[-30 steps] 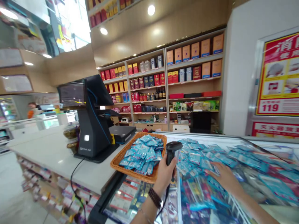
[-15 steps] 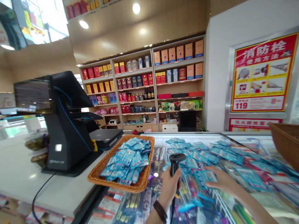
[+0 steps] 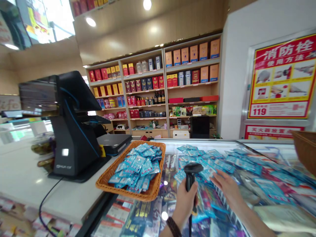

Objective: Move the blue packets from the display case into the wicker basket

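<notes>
My left hand, with a dark bracelet at the wrist, is wrapped round the handle of a black handheld scanner. The scanner stands upright, its cable hanging down. Just right of it, my right hand reaches over the glass-topped case, its fingertips at a small blue packet and pressed on or round its edge. Many similar blue packets lie scattered on the glass. To the left, an orange wicker basket holds a heap of the same packets.
A black register terminal and a dark flat device stand on the white counter at left. Another brown basket sits at the right edge. Shelves of boxes line the back wall.
The packet that was under my right hand is no longer there; the hand has moved up and left to a packet near the scanner. The view has shifted slightly.
</notes>
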`<move>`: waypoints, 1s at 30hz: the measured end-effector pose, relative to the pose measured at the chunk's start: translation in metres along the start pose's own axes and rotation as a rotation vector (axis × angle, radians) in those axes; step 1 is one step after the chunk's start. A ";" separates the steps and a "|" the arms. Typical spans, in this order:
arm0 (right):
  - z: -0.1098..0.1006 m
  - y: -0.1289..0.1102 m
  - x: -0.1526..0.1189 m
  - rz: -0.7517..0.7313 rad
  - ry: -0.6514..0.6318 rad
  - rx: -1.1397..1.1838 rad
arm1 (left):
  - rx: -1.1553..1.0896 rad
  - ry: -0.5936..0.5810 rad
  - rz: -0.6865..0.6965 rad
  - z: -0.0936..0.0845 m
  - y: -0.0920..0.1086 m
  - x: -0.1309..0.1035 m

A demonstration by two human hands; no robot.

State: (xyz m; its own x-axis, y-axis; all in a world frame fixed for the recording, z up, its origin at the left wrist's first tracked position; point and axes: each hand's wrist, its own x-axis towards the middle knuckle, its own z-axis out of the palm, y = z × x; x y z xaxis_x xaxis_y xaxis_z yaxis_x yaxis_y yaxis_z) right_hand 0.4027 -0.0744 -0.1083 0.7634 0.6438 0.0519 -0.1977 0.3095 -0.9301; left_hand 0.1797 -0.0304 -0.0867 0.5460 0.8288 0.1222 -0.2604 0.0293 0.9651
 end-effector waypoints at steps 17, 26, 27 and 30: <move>0.018 0.007 -0.011 -0.059 0.019 -0.038 | 0.078 -0.112 -0.062 0.011 -0.003 -0.004; 0.018 0.000 -0.017 -0.010 0.030 -0.022 | 0.064 -0.088 -0.068 0.010 -0.002 -0.005; 0.018 0.000 -0.017 -0.008 0.038 -0.024 | 0.065 -0.081 -0.068 0.011 -0.001 -0.006; 0.019 0.001 -0.015 0.009 0.074 -0.032 | 0.051 -0.063 -0.045 0.011 0.007 -0.010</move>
State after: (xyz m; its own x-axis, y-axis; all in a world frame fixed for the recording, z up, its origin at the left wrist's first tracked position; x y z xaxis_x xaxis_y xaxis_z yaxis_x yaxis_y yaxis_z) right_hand 0.3795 -0.0705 -0.1037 0.8054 0.5925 0.0178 -0.1859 0.2811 -0.9415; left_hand 0.1814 -0.0445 -0.0782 0.6056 0.7905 0.0914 -0.1948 0.0359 0.9802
